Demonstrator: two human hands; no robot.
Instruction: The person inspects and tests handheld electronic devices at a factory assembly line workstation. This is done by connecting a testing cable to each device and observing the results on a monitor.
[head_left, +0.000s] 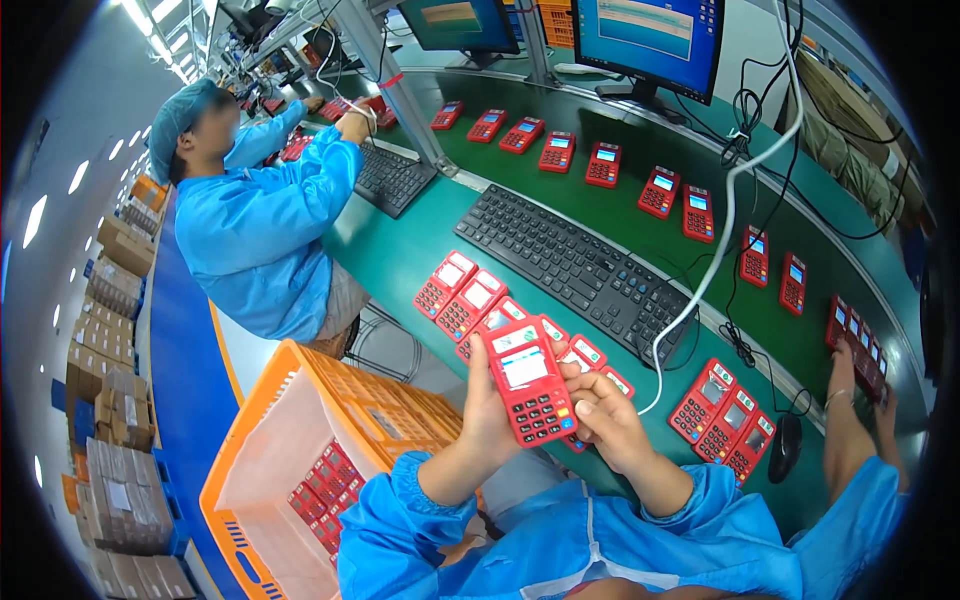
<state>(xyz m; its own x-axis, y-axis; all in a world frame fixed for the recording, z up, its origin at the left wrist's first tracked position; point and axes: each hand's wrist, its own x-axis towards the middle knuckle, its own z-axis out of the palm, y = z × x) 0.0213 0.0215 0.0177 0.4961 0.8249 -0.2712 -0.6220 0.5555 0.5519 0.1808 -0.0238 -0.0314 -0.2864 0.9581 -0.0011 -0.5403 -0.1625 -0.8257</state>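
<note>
I hold a red handheld keypad terminal (528, 385) upright in front of me, its small screen and keys facing me. My left hand (487, 412) grips its left edge from behind. My right hand (600, 412) closes on its right edge, thumb near the keys. Just behind it, a row of several identical red terminals (462, 293) lies on the green bench (390, 255).
A black keyboard (575, 270) lies beyond the row; three more terminals (722, 420) and a black mouse (785, 448) sit right. Terminals line a green conveyor (640, 140) under monitors (650, 40). An orange crate (300, 440) stands lower left. Co-workers sit left (260, 210) and right (850, 440).
</note>
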